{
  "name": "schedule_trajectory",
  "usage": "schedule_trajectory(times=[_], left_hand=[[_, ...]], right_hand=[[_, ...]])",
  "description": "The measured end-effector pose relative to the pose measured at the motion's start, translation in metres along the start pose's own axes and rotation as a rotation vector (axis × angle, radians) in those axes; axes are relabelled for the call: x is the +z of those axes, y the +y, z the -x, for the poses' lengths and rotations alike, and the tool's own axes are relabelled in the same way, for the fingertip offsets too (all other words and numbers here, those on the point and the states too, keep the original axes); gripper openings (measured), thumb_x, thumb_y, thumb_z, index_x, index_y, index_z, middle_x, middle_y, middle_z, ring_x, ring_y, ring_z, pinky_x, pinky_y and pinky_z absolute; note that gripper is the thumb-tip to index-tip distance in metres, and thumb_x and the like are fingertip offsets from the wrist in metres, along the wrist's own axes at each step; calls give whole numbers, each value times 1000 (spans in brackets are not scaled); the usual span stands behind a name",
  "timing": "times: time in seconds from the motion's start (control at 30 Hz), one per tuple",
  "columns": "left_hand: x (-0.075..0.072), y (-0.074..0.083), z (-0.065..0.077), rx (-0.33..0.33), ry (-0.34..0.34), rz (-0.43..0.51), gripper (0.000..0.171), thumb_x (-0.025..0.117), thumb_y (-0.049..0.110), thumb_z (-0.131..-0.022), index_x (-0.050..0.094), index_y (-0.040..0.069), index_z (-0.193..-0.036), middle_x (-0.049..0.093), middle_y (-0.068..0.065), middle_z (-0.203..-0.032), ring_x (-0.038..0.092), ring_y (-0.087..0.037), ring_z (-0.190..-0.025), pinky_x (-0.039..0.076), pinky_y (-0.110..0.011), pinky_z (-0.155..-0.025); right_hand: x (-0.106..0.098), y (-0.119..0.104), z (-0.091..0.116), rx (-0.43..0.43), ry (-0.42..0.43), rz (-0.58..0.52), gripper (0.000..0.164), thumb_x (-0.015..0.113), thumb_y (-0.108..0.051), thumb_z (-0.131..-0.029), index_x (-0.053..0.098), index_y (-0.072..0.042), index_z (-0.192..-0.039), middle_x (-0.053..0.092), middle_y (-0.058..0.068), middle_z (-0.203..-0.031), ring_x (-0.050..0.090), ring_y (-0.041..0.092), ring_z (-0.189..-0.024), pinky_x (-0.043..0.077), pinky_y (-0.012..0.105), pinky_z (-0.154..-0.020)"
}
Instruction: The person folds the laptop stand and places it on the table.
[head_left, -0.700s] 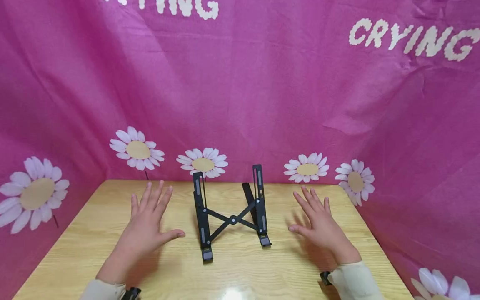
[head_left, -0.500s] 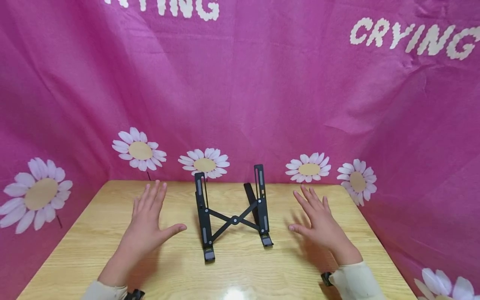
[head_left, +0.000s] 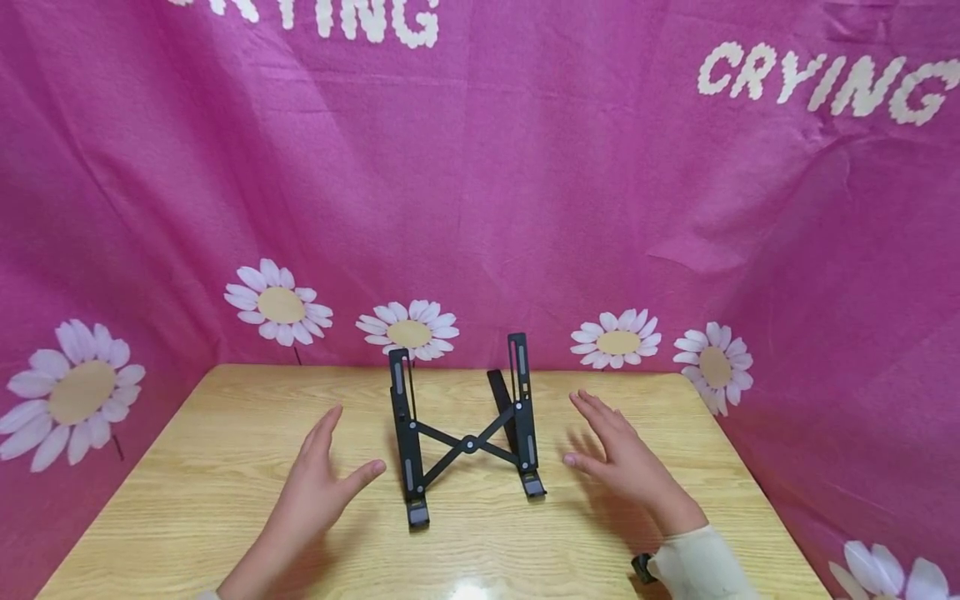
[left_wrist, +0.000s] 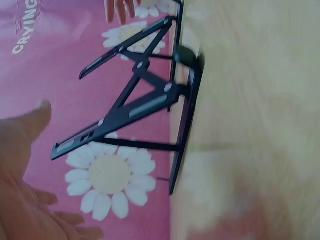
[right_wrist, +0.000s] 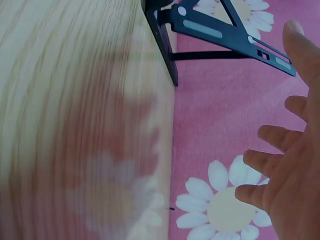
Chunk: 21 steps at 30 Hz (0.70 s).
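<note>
A black folding laptop stand (head_left: 469, 444) stands unfolded on the wooden table, its two side rails joined by crossed bars with a round pivot. To its left hovers my left hand (head_left: 318, 483), thumb spread toward the left rail and fingers straight, holding nothing. My right hand (head_left: 622, 458) is on the other side, a little apart from the right rail, its fingers extended and thumb pointing inward. In the left wrist view the stand (left_wrist: 142, 100) rises from its base bars beyond the left thumb. The right wrist view shows the stand's rail (right_wrist: 230, 37) near the right thumb.
The wooden table (head_left: 480, 558) ends at a pink cloth backdrop (head_left: 525, 167) printed with white daisies and lettering. The cloth also hangs along both sides. A black strap (head_left: 643, 568) sits at the right wrist beside a pale sleeve (head_left: 705, 562).
My left hand has come nearer the stand and turned, its fingers drawn closer together. My right hand has shifted left toward the stand. The stand has stayed in place.
</note>
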<state>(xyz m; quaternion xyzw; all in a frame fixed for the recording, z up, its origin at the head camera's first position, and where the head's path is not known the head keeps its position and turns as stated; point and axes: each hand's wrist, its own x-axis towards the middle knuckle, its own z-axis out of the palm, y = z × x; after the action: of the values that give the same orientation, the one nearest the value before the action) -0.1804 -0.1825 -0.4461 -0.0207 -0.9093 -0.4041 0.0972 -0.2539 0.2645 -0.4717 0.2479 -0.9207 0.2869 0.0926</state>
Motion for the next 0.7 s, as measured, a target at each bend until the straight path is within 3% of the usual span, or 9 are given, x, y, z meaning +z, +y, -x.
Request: schedule_trajectory(times=[0.2,0.5,0.7], left_hand=[[13,0,6,-118,-38,97,98,77,53,-88,29,4,-159,34,-25,-160,38,-46,-144,37,-63,-114],[37,0,12,-181,-41,208,72,80,30,-91,44,1,-146,56,-23,-141,61,-40,-122,53,-52,-100],[49,0,15,-204,-55,271,60,79,25,-91,50,1,-138,64,-20,-129,70,-32,-109,59,-45,-87]], right_hand=[[13,-5,-3,66,-59,-140,87,76,-38,-93,25,-33,-163,33,8,-166,30,37,-152,26,65,-119],[32,-14,-12,150,-178,-370,78,71,-34,-98,26,-33,-163,38,12,-163,33,35,-151,34,59,-117],[38,-15,-15,204,-181,-464,73,69,-27,-99,31,-30,-161,47,14,-157,44,39,-144,36,57,-117]])
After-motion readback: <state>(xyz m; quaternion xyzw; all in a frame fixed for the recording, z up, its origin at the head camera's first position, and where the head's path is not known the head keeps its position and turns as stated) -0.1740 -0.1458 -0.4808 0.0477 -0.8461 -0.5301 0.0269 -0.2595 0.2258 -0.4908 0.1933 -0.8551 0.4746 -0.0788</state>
